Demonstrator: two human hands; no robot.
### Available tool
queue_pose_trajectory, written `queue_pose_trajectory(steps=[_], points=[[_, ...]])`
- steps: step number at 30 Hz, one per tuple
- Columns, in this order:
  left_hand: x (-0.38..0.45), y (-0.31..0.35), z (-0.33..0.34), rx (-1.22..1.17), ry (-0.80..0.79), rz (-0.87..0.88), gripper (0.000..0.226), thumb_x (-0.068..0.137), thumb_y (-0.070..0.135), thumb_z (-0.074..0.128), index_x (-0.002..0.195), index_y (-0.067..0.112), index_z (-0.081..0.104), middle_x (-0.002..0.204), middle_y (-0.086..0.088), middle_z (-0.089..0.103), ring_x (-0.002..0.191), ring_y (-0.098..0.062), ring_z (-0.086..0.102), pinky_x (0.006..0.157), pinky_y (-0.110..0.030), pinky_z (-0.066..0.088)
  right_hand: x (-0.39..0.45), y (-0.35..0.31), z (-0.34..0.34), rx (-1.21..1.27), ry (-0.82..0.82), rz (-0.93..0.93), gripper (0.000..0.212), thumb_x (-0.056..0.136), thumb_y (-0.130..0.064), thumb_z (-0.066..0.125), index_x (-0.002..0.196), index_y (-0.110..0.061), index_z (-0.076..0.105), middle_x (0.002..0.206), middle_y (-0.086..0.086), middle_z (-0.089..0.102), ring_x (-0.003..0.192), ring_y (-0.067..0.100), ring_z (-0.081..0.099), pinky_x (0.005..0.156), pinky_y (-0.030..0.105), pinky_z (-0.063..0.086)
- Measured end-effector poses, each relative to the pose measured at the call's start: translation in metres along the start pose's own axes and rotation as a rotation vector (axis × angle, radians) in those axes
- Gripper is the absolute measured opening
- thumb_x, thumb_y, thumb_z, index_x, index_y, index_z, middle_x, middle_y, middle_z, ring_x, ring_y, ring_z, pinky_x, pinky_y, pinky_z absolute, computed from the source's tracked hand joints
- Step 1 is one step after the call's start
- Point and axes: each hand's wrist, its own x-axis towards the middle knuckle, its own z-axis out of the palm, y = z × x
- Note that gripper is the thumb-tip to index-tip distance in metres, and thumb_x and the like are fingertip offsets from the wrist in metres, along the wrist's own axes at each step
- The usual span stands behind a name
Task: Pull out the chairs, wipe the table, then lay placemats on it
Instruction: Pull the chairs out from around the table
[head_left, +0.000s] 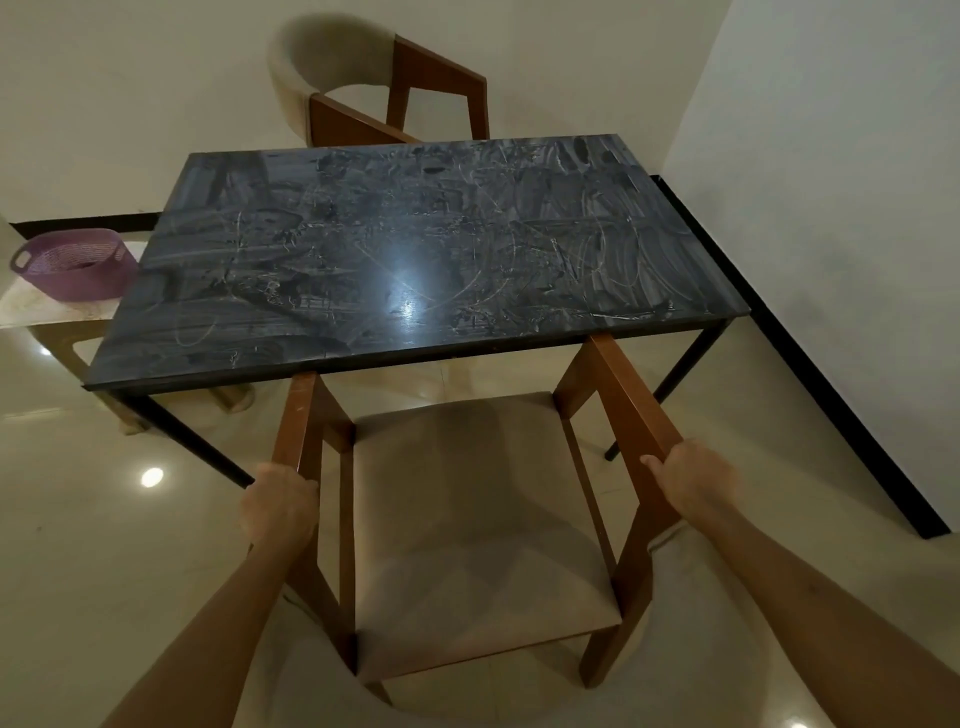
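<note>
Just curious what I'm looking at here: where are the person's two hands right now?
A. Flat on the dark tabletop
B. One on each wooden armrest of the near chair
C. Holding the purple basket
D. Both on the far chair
B: the left hand and right hand each wrap one wooden armrest of the near chair, whose armrest tips sit under the table edge.

a dark marble-topped desk on thin black legs, its glossy surface smeared and scratched. the near armchair, brown wood with a beige seat, stands at the desk's near edge, armrest tips under it. a matching far armchair stands behind the desk.
</note>
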Motion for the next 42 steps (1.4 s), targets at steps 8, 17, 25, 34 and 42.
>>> queue_pose_trajectory(steps=[8, 17, 25, 34, 42], points=[[0.004, -0.002, 0.009, 0.006, 0.028, 0.019, 0.044, 0.091, 0.040, 0.056, 0.106, -0.001, 0.050, 0.090, -0.018, 0.059, 0.078, -0.030, 0.068, 0.045, -0.032, 0.042, -0.004, -0.001, -0.002, 0.062, 0.013, 0.013, 0.042, 0.094, -0.049, 0.050, 0.100, -0.008, 0.056, 0.070, -0.001, 0.048, 0.060, 0.011, 0.051, 0.055, 0.024, 0.043], [-0.013, -0.005, 0.006, 0.011, 0.157, 0.115, 0.047, 0.091, 0.028, 0.058, 0.123, -0.001, 0.041, 0.112, -0.020, 0.056, 0.099, -0.033, 0.063, 0.077, -0.041, 0.057, -0.003, -0.007, 0.002, 0.198, 0.139, -0.124, 0.060, 0.089, -0.042, 0.061, 0.133, -0.007, 0.041, 0.123, 0.010, 0.055, 0.108, 0.024, 0.056, 0.094, 0.037, 0.049], [-0.049, 0.069, -0.017, 0.376, 0.422, 0.709, 0.064, 0.099, 0.039, 0.031, 0.147, 0.000, 0.016, 0.155, -0.025, 0.011, 0.145, -0.037, 0.007, 0.118, -0.049, 0.013, -0.009, -0.002, -0.012, 0.124, 0.237, -0.304, 0.082, 0.090, -0.046, 0.057, 0.149, -0.003, 0.019, 0.154, 0.016, 0.024, 0.145, 0.033, 0.017, 0.117, 0.044, 0.014], [-0.141, 0.232, -0.050, 0.267, 0.462, 1.089, 0.068, 0.100, 0.047, 0.019, 0.149, 0.002, 0.008, 0.157, -0.022, 0.000, 0.146, -0.035, -0.004, 0.119, -0.048, 0.007, 0.027, 0.070, -0.061, 0.128, 0.314, -0.344, 0.080, 0.095, -0.047, 0.046, 0.151, -0.001, 0.012, 0.159, 0.017, 0.010, 0.147, 0.031, 0.000, 0.118, 0.041, -0.001], [-0.212, 0.365, -0.055, 0.204, 0.481, 1.099, 0.072, 0.097, 0.053, 0.017, 0.150, 0.004, 0.008, 0.157, -0.020, -0.003, 0.146, -0.033, -0.006, 0.119, -0.048, 0.007, 0.096, 0.176, -0.089, 0.107, 0.349, -0.347, 0.081, 0.096, -0.049, 0.042, 0.150, 0.000, 0.007, 0.159, 0.019, 0.005, 0.147, 0.033, -0.003, 0.117, 0.041, -0.004]])
